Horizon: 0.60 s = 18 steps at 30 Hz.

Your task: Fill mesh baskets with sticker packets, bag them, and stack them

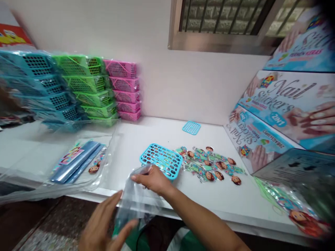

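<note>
My right hand point(154, 179) pinches the top edge of a clear plastic bag point(134, 197) that hangs at the table's front edge. Beside the bag, my left hand point(104, 223) has its fingers and thumb spread apart, slightly blurred; whether it touches the plastic is hard to tell. Just beyond my right hand a light-blue basket point(162, 158) with a slotted lid lies on the white table. To its right is a loose pile of doll-shaped stickers or cutouts point(209, 164) in green and blue.
Wrapped basket stacks in blue point(57, 90), green point(91, 87) and pink point(127, 90) line the wall. Left of me lies a large plastic bag point(104, 174) with rolled blue film point(78, 162). A small blue grid piece point(191, 127) sits at the back. Nail sticker boxes point(285, 104) rise on the right.
</note>
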Each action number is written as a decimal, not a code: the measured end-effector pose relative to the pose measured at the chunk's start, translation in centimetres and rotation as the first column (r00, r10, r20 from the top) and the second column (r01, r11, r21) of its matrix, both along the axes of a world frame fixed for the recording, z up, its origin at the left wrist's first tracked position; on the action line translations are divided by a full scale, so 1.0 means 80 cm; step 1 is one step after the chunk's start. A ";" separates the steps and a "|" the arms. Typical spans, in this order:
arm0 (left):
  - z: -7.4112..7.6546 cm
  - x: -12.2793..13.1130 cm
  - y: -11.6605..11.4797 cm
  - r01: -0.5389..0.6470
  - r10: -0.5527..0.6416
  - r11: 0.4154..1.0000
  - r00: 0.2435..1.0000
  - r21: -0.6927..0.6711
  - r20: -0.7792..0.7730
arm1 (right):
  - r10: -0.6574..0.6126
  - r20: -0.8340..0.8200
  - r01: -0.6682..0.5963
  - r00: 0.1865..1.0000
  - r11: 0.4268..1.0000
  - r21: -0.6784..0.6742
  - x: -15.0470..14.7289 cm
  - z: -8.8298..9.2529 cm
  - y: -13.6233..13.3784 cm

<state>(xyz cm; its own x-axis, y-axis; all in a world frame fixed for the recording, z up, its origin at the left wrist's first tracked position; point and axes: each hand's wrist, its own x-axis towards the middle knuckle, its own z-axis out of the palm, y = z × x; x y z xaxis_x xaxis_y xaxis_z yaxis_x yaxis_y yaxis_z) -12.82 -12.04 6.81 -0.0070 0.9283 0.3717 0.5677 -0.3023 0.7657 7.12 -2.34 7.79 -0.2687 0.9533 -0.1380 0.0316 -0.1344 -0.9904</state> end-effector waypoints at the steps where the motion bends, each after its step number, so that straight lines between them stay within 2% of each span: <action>1: 0.001 0.008 0.008 0.033 -0.032 0.999 0.999 -0.036 0.027 | 0.009 -0.014 -0.009 1.000 1.000 0.009 -0.002 0.000 0.002; 2: 0.003 0.015 0.016 0.030 -0.024 0.996 0.997 -0.082 0.076 | 0.012 -0.030 -0.012 0.999 1.000 0.013 -0.002 0.001 0.004; 4: 0.010 0.023 0.034 -0.072 0.100 0.984 0.981 -0.164 0.167 | 0.037 -0.068 -0.038 0.997 0.999 -0.003 0.008 0.006 0.009; 7: 0.036 0.018 0.068 -0.229 0.302 0.938 0.909 -0.261 0.286 | 0.167 -0.135 -0.167 0.977 0.986 0.012 0.043 0.026 0.015; 9: 0.061 0.006 0.089 -0.223 0.324 0.940 0.819 -0.257 0.473 | 0.263 -0.081 -0.252 0.961 0.960 0.120 0.074 0.049 0.018; 11: 0.084 -0.008 0.105 -0.237 0.292 0.956 0.712 -0.172 0.639 | 0.254 0.039 -0.253 0.966 0.914 0.317 0.103 0.080 0.026; 12: 0.092 -0.015 0.110 -0.264 0.273 0.957 0.671 -0.122 0.689 | 0.199 0.039 -0.196 0.979 0.881 0.430 0.117 0.096 0.033; 13: 0.099 -0.022 0.112 -0.297 0.261 0.952 0.641 -0.080 0.722 | 0.117 -0.028 -0.084 0.993 0.838 0.540 0.129 0.112 0.043; 15: 0.103 -0.031 0.112 -0.358 0.259 0.933 0.601 -0.035 0.756 | -0.011 -0.277 0.201 0.961 0.714 0.670 0.146 0.136 0.073; 16: 0.102 -0.034 0.110 -0.387 0.274 0.921 0.585 -0.034 0.763 | -0.063 -0.403 0.339 0.913 0.666 0.665 0.152 0.142 0.093; 17: 0.097 -0.036 0.108 -0.412 0.299 0.910 0.572 -0.048 0.764 | -0.127 -0.482 0.437 0.867 0.657 0.614 0.157 0.142 0.116; 18: 0.092 -0.037 0.106 -0.430 0.329 0.900 0.560 -0.074 0.760 | -0.213 -0.504 0.496 0.837 0.686 0.533 0.160 0.136 0.141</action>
